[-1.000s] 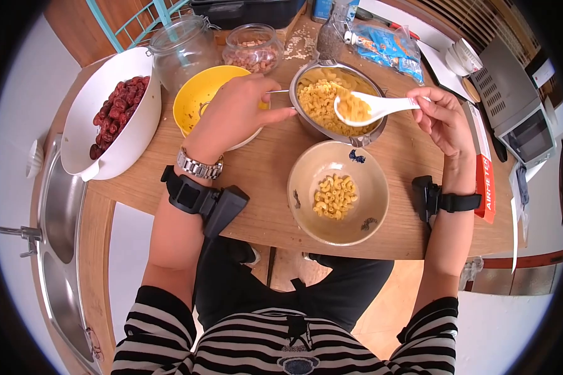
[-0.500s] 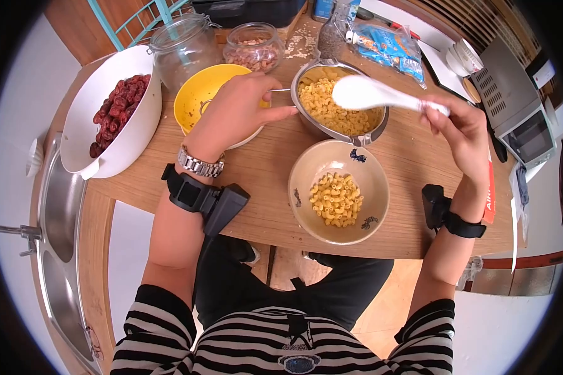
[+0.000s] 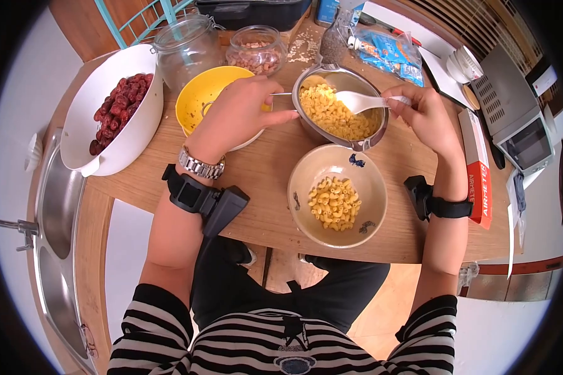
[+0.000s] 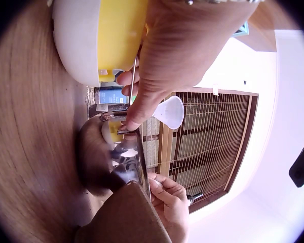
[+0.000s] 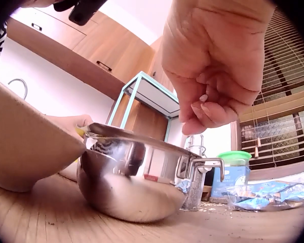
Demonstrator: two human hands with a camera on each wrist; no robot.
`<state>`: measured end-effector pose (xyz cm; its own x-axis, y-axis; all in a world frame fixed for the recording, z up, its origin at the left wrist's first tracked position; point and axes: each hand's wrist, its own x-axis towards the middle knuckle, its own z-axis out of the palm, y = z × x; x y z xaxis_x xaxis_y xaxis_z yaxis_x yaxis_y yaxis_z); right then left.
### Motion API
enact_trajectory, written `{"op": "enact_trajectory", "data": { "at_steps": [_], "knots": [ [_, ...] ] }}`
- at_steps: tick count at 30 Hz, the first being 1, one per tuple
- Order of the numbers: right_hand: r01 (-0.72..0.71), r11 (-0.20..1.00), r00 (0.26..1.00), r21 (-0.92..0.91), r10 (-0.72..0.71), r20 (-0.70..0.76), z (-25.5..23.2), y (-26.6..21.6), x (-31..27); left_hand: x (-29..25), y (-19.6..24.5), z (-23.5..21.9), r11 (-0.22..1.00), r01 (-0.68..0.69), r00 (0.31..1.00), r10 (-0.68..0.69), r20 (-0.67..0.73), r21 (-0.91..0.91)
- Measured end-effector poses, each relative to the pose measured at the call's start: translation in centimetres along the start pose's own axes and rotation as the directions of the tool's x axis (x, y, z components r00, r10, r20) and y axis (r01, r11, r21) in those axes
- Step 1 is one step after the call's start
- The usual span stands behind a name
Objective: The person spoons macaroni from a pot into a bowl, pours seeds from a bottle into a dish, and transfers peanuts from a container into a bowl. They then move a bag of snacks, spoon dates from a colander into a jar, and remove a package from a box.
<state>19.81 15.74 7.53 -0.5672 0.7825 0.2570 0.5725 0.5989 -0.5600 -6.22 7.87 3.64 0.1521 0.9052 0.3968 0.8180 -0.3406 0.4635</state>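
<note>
My left hand grips the wire handle on the left side of a steel pot, its thumb reaching the rim. Macaroni fills much of the pot. In my right hand a white soup spoon is pinched by its handle, with its bowl down at the pasta. Close in front of the pot stands a cream ceramic bowl with dark blue motifs. A small heap of macaroni lies in its middle.
A yellow bowl sits under my left forearm. Further left is a white tub of dark red dried fruit. Behind are two glass jars, a glass bottle and a blue plastic bag. A red and white box lies right.
The spoon went from upright with macaroni over the pot, to turned over, then back down into the pot's pasta. The heap in the bowl looks larger. My left hand stayed put.
</note>
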Motion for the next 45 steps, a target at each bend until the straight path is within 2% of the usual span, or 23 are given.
{"op": "enact_trajectory", "data": {
  "at_steps": [1,3,4,6,7,9,14,16,19,22,23,26,27,30,31,33,35,37,38,40,41,43,45],
  "knots": [
    [-0.002,1.000,1.000,0.001,0.002,0.001,0.2,0.4,0.2,0.0,0.0,0.0,1.000,-0.005,1.000,0.005,0.001,0.003],
    [-0.193,0.926,0.981,0.325,0.171,0.094,0.6,1.1,0.4,0.0,0.2,0.0,1.000,0.000,1.000,0.000,0.004,0.006],
    [-0.194,0.926,0.981,0.324,0.172,0.093,0.7,1.5,0.5,0.0,0.2,0.0,1.000,0.004,1.000,-0.004,0.003,0.012],
    [-0.331,0.746,0.943,0.578,0.290,0.165,0.6,2.3,0.6,0.0,0.2,0.0,1.000,0.006,1.000,-0.006,0.003,0.010],
    [-0.331,0.746,0.943,0.579,0.290,0.165,0.4,2.5,0.7,0.0,0.2,0.0,1.000,0.011,1.000,-0.011,0.002,0.007],
    [-0.392,0.600,0.913,0.698,0.348,0.214,0.0,3.1,0.6,0.0,0.1,0.0,1.000,0.004,1.000,-0.004,-0.001,0.014],
    [-0.374,0.483,0.922,0.792,0.288,0.259,-1.1,3.7,0.6,0.0,-0.1,0.2,1.000,-0.008,1.000,0.009,-0.006,0.016],
    [-0.360,0.470,0.930,0.806,0.245,0.273,-1.7,3.9,0.5,0.0,-0.3,0.4,0.997,-0.068,0.996,0.069,-0.055,0.032],
    [-0.345,0.456,0.938,0.820,0.186,0.292,-2.7,3.1,0.0,0.0,-0.4,0.4,0.998,-0.058,0.996,0.059,-0.063,0.023],
    [-0.307,0.551,0.916,0.776,-0.051,0.398,-3.6,1.8,-0.5,0.0,-0.4,0.5,0.998,-0.064,0.996,0.065,-0.065,0.027],
    [-0.307,0.550,0.916,0.776,-0.050,0.398,-3.6,1.1,-0.8,0.0,-0.3,0.4,0.998,-0.063,0.996,0.065,-0.063,0.028],
    [-0.182,0.827,0.897,0.531,-0.082,0.434,-3.7,-1.8,-2.1,0.0,-0.4,0.4,0.998,-0.058,0.997,0.059,-0.057,0.029],
    [-0.182,0.827,0.897,0.532,-0.083,0.435,-3.7,-2.7,-2.4,0.0,-0.4,0.4,0.998,-0.065,0.996,0.066,-0.055,0.026],
    [0.027,0.962,0.892,0.271,-0.145,0.428,-3.7,-5.3,-3.8,0.0,-0.4,0.3,0.998,-0.066,0.996,0.067,-0.052,0.021],
    [0.026,0.963,0.892,0.269,-0.144,0.428,-3.7,-5.5,-4.2,0.0,-0.3,0.3,0.998,-0.063,0.997,0.064,-0.052,0.018],
    [0.249,0.950,0.936,0.191,-0.287,0.205,-3.7,-5.7,-4.5,0.0,-0.2,0.3,0.998,-0.064,0.996,0.066,-0.053,0.023],
    [0.229,0.952,0.955,0.204,-0.260,0.141,-3.9,-5.3,-4.2,0.0,-0.2,0.3,0.997,-0.065,0.996,0.067,-0.054,0.028],
    [0.123,0.989,0.991,0.084,-0.118,-0.068,-3.7,-4.6,-3.3,0.0,-0.2,0.3,0.997,-0.065,0.996,0.066,-0.058,0.030],
    [0.124,0.989,0.991,0.083,-0.118,-0.069,-3.3,-4.4,-2.8,0.0,-0.2,0.4,0.997,-0.066,0.996,0.067,-0.059,0.030],
    [0.047,0.965,0.974,-0.259,-0.101,-0.201,-2.1,-4.0,-1.9,0.0,-0.3,0.4,0.997,-0.070,0.996,0.072,-0.060,0.029],
    [0.047,0.965,0.974,-0.257,-0.101,-0.201,-1.5,-3.3,-1.5,0.0,-0.3,0.4,0.997,-0.070,0.996,0.072,-0.058,0.030],
    [0.155,0.938,0.958,-0.310,-0.219,-0.183,-0.4,-2.0,-1.0,0.0,-0.4,0.5,0.997,-0.070,0.996,0.072,-0.062,0.029],
    [0.151,0.933,0.967,-0.326,-0.208,-0.148,0.4,-1.4,-0.7,0.0,-0.4,0.4,0.996,-0.079,0.995,0.081,-0.062,0.029]
  ]
}}
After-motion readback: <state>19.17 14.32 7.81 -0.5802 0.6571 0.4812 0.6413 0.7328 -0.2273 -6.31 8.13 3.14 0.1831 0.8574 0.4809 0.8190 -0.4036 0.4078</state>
